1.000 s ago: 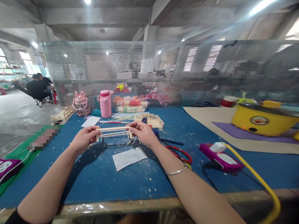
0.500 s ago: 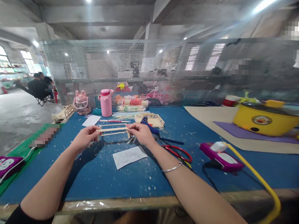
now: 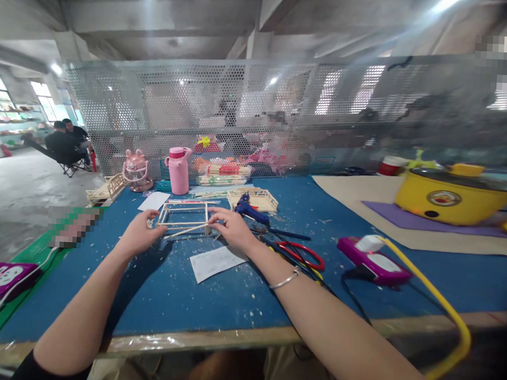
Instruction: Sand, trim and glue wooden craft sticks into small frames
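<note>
Forearms stretch out from the near edge of the blue surface [image 3: 166, 304], which is dusted with pale chips and scraps. Ahead of them, the left hand [image 3: 138, 238] and the right hand [image 3: 233, 228] meet at a stick frame [image 3: 184, 217], an open box of thin wooden rods low over the middle of the surface. Whether it rests there or is lifted cannot be told. The left grip is pinched on the frame's left corner, and the right grip is closed with its fingertips on the frame's right end.

A bracelet [image 3: 285, 280] circles the right wrist. Nearer than the frame and slightly to its right lies a paper slip [image 3: 215, 263]. Right of the frame lie red scissors [image 3: 303, 254]. Farther right is a purple power strip [image 3: 372, 262], with a yellow hose [image 3: 443, 305] curving off the front edge.

Just beyond the frame's right end lies a blue glue gun [image 3: 250, 211], with a stick tray [image 3: 257, 198] behind it. Beyond the frame stands a pink bottle [image 3: 178, 172], and beyond and to the left a pink cup [image 3: 136, 173]. Far to the frame's right a yellow pot [image 3: 452, 197] sits on a purple mat [image 3: 400, 217].

A mesh screen [image 3: 240, 110] runs along the back of the surface. Far beyond the frame to the left, people [image 3: 64, 144] sit on a concrete floor near windows, under concrete beams and ceiling lamps.
</note>
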The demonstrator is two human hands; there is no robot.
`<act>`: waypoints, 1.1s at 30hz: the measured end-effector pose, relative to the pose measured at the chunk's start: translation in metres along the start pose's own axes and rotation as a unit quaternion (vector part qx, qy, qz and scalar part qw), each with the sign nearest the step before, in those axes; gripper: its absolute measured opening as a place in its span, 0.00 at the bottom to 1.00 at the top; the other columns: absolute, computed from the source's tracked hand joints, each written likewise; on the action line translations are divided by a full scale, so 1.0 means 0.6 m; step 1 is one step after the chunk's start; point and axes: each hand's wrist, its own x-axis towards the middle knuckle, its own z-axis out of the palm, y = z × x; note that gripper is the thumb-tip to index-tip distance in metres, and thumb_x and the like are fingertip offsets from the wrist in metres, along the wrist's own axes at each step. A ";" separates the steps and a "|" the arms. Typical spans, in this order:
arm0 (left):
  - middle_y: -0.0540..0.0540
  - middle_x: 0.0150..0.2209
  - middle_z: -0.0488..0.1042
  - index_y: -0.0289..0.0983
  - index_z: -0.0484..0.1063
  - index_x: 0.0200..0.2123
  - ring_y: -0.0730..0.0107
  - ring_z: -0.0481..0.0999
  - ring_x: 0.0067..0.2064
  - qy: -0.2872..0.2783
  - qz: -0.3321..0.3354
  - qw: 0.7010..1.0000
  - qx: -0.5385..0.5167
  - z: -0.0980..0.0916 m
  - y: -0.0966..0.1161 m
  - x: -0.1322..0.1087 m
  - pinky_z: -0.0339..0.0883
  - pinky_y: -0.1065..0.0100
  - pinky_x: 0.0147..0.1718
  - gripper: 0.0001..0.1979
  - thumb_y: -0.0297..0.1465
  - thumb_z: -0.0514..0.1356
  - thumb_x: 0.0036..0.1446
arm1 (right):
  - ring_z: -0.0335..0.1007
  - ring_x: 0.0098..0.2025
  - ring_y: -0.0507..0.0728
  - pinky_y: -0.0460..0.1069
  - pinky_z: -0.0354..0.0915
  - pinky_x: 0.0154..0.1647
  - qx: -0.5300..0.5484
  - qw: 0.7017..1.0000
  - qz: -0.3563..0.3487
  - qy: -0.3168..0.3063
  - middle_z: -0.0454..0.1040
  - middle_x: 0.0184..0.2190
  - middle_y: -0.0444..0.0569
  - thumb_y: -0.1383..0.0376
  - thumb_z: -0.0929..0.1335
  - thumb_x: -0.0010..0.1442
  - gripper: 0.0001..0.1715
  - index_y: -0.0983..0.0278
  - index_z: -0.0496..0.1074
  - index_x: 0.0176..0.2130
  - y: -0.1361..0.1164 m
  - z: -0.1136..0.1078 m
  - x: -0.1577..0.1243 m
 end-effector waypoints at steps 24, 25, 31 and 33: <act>0.48 0.27 0.77 0.36 0.77 0.30 0.67 0.71 0.29 -0.188 0.145 0.970 -0.053 0.083 0.089 -0.017 0.60 0.70 0.29 0.15 0.36 0.53 0.54 | 0.64 0.52 0.58 0.57 0.58 0.53 -0.138 0.974 -0.178 -0.006 0.71 0.50 0.51 0.68 0.66 0.56 0.07 0.60 0.73 0.28 -0.048 -0.010 -0.009; 0.48 0.27 0.77 0.36 0.77 0.29 0.68 0.71 0.29 -0.188 0.146 0.970 -0.053 0.082 0.088 -0.019 0.60 0.70 0.29 0.15 0.37 0.53 0.54 | 0.63 0.52 0.58 0.57 0.58 0.53 -0.137 0.974 -0.178 -0.020 0.71 0.50 0.51 0.68 0.66 0.56 0.07 0.61 0.73 0.29 -0.052 -0.012 -0.009; 0.48 0.25 0.76 0.35 0.76 0.29 0.68 0.70 0.27 -0.165 0.118 0.978 -0.041 0.082 0.085 -0.025 0.59 0.70 0.27 0.17 0.39 0.52 0.54 | 0.71 0.36 0.54 0.49 0.64 0.36 -0.192 0.981 -0.001 -0.009 0.75 0.39 0.51 0.65 0.65 0.56 0.11 0.62 0.68 0.41 -0.093 -0.078 -0.013; 0.48 0.26 0.77 0.35 0.77 0.30 0.67 0.71 0.28 -0.156 0.118 0.980 -0.046 0.083 0.085 -0.026 0.60 0.70 0.28 0.16 0.38 0.53 0.54 | 0.69 0.28 0.55 0.48 0.61 0.28 -0.321 0.943 0.085 -0.028 0.74 0.26 0.49 0.61 0.63 0.56 0.08 0.62 0.68 0.30 -0.097 -0.109 -0.031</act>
